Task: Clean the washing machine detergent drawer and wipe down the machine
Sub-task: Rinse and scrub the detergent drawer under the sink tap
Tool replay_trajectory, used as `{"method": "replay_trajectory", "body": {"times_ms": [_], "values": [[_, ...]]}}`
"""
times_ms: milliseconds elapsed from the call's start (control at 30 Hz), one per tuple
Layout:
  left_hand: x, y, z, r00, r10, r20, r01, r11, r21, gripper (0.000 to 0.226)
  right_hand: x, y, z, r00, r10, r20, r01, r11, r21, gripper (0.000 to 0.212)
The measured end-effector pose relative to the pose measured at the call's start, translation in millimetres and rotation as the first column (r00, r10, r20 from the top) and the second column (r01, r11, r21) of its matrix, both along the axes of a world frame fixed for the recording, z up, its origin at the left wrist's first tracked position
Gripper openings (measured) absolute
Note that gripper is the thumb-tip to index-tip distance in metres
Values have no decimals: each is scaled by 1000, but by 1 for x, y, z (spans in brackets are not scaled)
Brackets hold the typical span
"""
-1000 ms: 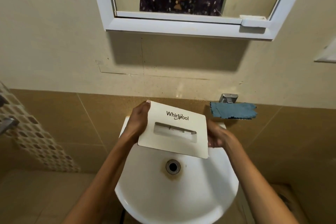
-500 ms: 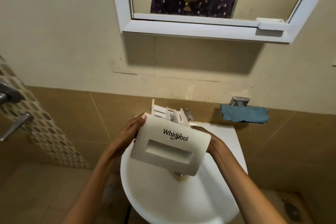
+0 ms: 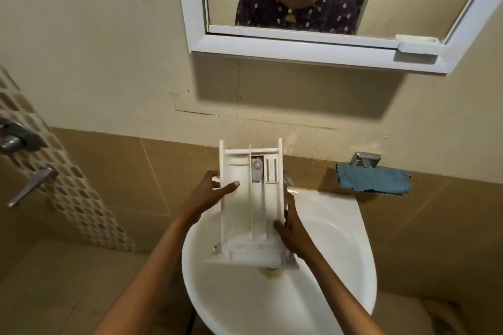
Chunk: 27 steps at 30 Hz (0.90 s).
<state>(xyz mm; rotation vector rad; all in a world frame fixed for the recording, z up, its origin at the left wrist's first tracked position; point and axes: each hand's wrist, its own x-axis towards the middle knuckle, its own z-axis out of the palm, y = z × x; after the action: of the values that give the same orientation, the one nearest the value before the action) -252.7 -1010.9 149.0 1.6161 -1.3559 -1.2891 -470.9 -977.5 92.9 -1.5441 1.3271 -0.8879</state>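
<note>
I hold the white detergent drawer [image 3: 251, 204] over the white basin [image 3: 340, 253], its open compartments facing me and its front panel pointing down toward the drain. My left hand [image 3: 211, 193] grips the drawer's left wall, thumb laid across the large left compartment. My right hand [image 3: 290, 228] grips the right wall lower down. A grey siphon cap sits in the narrow middle compartment. A blue cloth [image 3: 374, 182] hangs on the wall to the right of the drawer.
A chrome fitting [image 3: 364, 159] sits above the cloth. The tap [image 3: 288, 178] is mostly hidden behind the drawer. A white-framed mirror [image 3: 326, 43] hangs above. Door handles [image 3: 27, 171] show at the left beside a patterned tile strip.
The drawer has been tipped over: its Whirlpool front panel, which faced me, now points down and the compartments face me. Both hands shifted along its sides.
</note>
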Motion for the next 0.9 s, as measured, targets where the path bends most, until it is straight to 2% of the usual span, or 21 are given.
{"method": "replay_trajectory", "body": {"times_ms": [33,100,267,333,467,567,633,700,733,800,833,900], "values": [[-2,-2,-1,999,-21,-38,20,999,-44,83,1,2,-4,1000,-14,-20,14,1000,-21,77],[-8,-5,-3,992,-51,-113,38,992,-117,65,2,4,-13,999,-44,-28,43,998,-43,74],[-23,-5,-10,981,86,-176,-108,987,-119,30,-2,10,-31,997,-46,-65,45,999,-11,60],[-27,-2,-14,977,133,-166,-156,979,-135,29,-4,13,-34,997,-3,-73,2,1000,-7,57],[-30,5,-27,970,166,-178,-189,974,-123,39,-23,7,-40,978,196,-71,-187,975,118,79],[-31,13,-34,967,185,-178,-213,965,-155,38,-44,1,-45,959,283,11,-276,926,257,66],[-32,19,-38,957,217,-191,-249,954,-165,39,-51,-5,-52,988,148,43,-154,936,317,61],[-34,24,-41,950,239,-198,-276,944,-182,40,-54,-14,-65,976,-133,171,41,890,453,44],[-36,26,-42,948,251,-197,-288,939,-188,41,-54,-20,-74,912,-296,284,83,811,579,36],[-40,30,-42,942,277,-191,-314,928,-201,43,-48,-30,-88,724,-563,399,69,635,770,30],[-41,31,-44,939,288,-191,-325,922,-208,45,-44,-35,-93,659,-638,399,69,579,813,29],[-41,33,-47,931,309,-194,-346,916,-202,52,-36,-48,-93,588,-701,404,52,531,846,29]]}}
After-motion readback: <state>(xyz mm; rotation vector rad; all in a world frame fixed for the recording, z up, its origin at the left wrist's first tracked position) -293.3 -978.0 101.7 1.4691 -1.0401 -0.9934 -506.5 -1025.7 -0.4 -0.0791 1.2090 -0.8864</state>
